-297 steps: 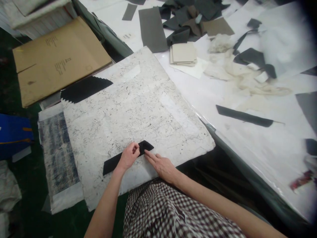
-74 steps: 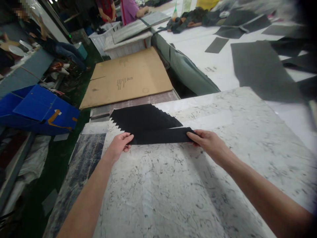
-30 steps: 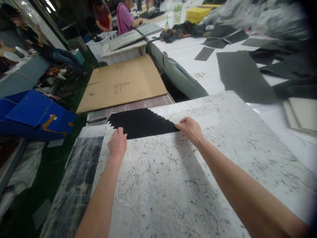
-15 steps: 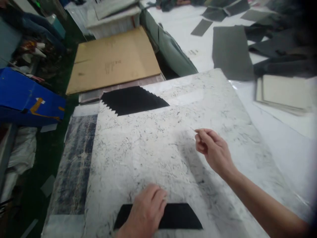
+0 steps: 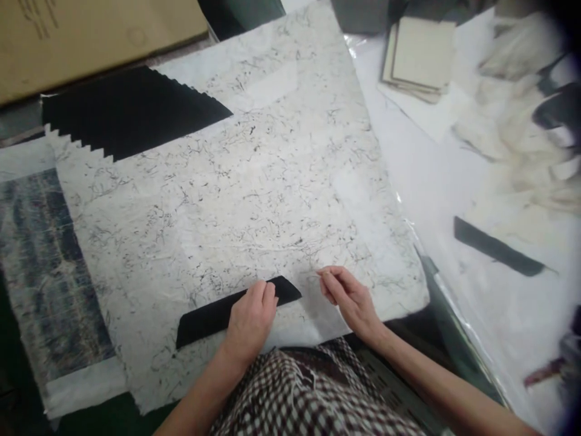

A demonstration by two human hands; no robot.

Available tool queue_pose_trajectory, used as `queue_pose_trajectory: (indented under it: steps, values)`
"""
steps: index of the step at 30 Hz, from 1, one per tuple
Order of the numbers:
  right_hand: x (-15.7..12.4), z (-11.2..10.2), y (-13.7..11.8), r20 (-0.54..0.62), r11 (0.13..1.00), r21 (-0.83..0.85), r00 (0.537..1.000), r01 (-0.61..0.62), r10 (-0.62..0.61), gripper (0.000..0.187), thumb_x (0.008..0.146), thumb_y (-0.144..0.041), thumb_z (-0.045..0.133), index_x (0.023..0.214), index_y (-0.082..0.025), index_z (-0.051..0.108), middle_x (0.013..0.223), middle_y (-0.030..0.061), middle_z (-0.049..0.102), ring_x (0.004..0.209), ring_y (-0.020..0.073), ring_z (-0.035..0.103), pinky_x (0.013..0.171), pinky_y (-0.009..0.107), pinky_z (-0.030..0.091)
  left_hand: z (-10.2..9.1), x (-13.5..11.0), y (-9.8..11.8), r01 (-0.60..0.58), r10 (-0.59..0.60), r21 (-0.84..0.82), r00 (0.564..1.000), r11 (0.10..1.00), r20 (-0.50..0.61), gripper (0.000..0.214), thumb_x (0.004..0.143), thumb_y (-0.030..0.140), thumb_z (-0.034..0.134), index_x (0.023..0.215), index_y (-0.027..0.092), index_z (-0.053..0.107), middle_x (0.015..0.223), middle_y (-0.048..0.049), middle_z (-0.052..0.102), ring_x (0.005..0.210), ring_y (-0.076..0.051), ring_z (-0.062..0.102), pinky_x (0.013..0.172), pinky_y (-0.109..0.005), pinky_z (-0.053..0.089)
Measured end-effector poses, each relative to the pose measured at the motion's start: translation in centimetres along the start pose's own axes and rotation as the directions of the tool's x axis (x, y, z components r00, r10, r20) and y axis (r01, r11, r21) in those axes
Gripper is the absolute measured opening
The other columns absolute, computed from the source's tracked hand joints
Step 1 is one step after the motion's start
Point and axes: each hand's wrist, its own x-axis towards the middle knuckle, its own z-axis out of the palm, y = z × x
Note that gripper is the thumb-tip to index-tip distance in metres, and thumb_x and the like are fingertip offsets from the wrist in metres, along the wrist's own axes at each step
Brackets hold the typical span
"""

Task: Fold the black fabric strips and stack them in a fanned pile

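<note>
1. Work surface: a white-and-black marbled sheet lies on a bench under clear plastic, angled across the view. A white table with plastic sheeting extends to the right, and a flat cardboard sheet lies beyond the far edge.
2. Orientation: one black fabric strip lies on the near edge of the marbled sheet. Its long axis runs from lower left up to upper right, and its narrowed right end points toward the right hand.
3. Appearance: the strip is narrow, matte and flat, with a blunt left end.
4. Left hand: clenched loosely, fingers curled down over the strip's right half, pressing it against the marbled sheet.
5. Right hand: off the strip, just beside its right tip. The thumb and forefinger are pinched together; anything held there is too fine to tell.
6. Count: two hands; one strip under the left hand; one black pinked-edge fabric piece at the far left corner; one black strip on the white table; one stack of beige card swatches.
7. Lap: a checked garment shows at the bottom edge.
</note>
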Motion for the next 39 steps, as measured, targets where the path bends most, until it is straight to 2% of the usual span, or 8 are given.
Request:
queue_pose_trajectory:
  steps: [5, 10, 12, 21, 26, 30, 36, 39]
  values:
    - [-2.4, -0.4, -0.3, 0.319, 0.915, -0.264, 0.923, 0.305, -0.215, 0.02, 0.103, -0.028, 0.043, 0.113, -0.021, 0.059, 0.082, 0.002, 0.064, 0.073, 0.014, 0.059, 0.068, 0.027, 0.049, 0.3, 0.6, 0.5, -0.036, 0.037, 0.062, 0.999, 0.997, -0.012, 0.011, 0.093, 0.012, 0.048, 0.088, 0.02, 0.055, 0.081, -0.002, 0.055, 0.073, -0.017, 0.058, 0.057, -0.03, 0.042]
    - [-4.4, 1.0, 0.1, 0.689, 0.613, -0.308, 0.615, 0.727, -0.384, 0.032, 0.102, -0.019, 0.036, 0.128, -0.015, 0.055, 0.121, 0.0125, 0.066, 0.095, 0.0188, 0.06, 0.079, 0.033, 0.053, -0.2, 0.6, -1.2, 0.035, -0.037, -0.25, 0.999, 0.968, -0.002, 0.013, 0.091, 0.013, 0.048, 0.081, 0.021, 0.053, 0.079, -0.0013, 0.054, 0.069, -0.015, 0.054, 0.062, -0.027, 0.042]
    - [-4.9, 2.1, 0.4, 0.747, 0.504, -0.349, 0.559, 0.79, -0.36, 0.037, 0.103, -0.02, 0.035, 0.136, -0.014, 0.052, 0.141, 0.0148, 0.056, 0.096, 0.0194, 0.059, 0.077, 0.034, 0.054, -0.8, 0.7, -2.0, 0.083, -0.071, -0.441, 0.997, 0.894, 0.042, 0.013, 0.089, 0.012, 0.049, 0.08, 0.021, 0.052, 0.078, -0.0001, 0.053, 0.069, -0.014, 0.052, 0.065, -0.026, 0.043]
    - [-5.4, 4.8, 1.3, 0.645, 0.376, -0.646, 0.739, 0.664, -0.196, 0.058, 0.09, -0.006, 0.043, 0.147, -0.01, 0.041, 0.153, 0.0133, 0.044, 0.098, 0.0251, 0.055, 0.073, 0.037, 0.057, -1.2, 0.9, -3.7, 0.251, -0.146, -0.739, 0.968, 0.626, 0.205, 0.011, 0.087, 0.016, 0.053, 0.077, 0.02, 0.056, 0.078, 0.0011, 0.055, 0.068, -0.012, 0.051, 0.066, -0.024, 0.043]
    - [-5.6, 5.0, 1.5, 0.606, 0.314, -0.698, 0.764, 0.644, -0.219, 0.059, 0.086, -0.002, 0.043, 0.145, -0.011, 0.045, 0.158, 0.0118, 0.036, 0.091, 0.0249, 0.056, 0.067, 0.038, 0.059, -1.1, 0.3, -5.8, 0.429, -0.204, -0.875, 0.899, 0.226, 0.388, 0.007, 0.087, 0.023, 0.059, 0.082, 0.019, 0.057, 0.064, 0.0039, 0.054, 0.059, -0.01, 0.051, 0.059, -0.022, 0.041]
    - [-5.7, 5.3, 1.5, 0.604, 0.236, -0.726, 0.763, 0.645, -0.23, 0.06, 0.083, -0.001, 0.042, 0.142, -0.011, 0.049, 0.162, 0.0113, 0.025, 0.086, 0.0236, 0.057, 0.064, 0.038, 0.059, -1.3, -0.6, -7.7, 0.376, -0.323, -0.922, 0.864, -0.094, 0.386, 0.009, 0.081, 0.024, 0.064, 0.08, 0.018, 0.058, 0.067, 0.0031, 0.057, 0.055, -0.008, 0.049, 0.054, -0.021, 0.04]
    - [-5.7, 5.6, 1.6, 0.606, 0.201, -0.727, 0.751, 0.657, -0.263, 0.054, 0.084, -0.001, 0.039, 0.134, -0.011, 0.055, 0.16, 0.0139, 0.03, 0.083, 0.0221, 0.06, 0.062, 0.036, 0.06, -2.7, -3.2, -11.8, 0.175, -0.578, -0.965, 0.774, -0.195, 0.257, 0.041, 0.079, 0.054, 0.062, 0.102, 0.021, 0.064, 0.114, -0.0133, 0.066, 0.103, -0.028, 0.065, 0.083, -0.042, 0.056]
    - [-5.5, 5.8, 1.5, 0.613, 0.162, -0.726, 0.736, 0.668, -0.286, 0.051, 0.083, -0.001, 0.04, 0.129, -0.011, 0.058, 0.159, 0.0154, 0.033, 0.079, 0.0215, 0.061, 0.059, 0.036, 0.06, -4.4, -5.2, -14.8, 0.095, -0.717, -0.995, 0.692, -0.025, 0.083, 0.057, 0.082, 0.075, 0.041, 0.106, 0.028, 0.064, 0.121, -0.0122, 0.065, 0.118, -0.033, 0.059, 0.094, -0.053, 0.052]
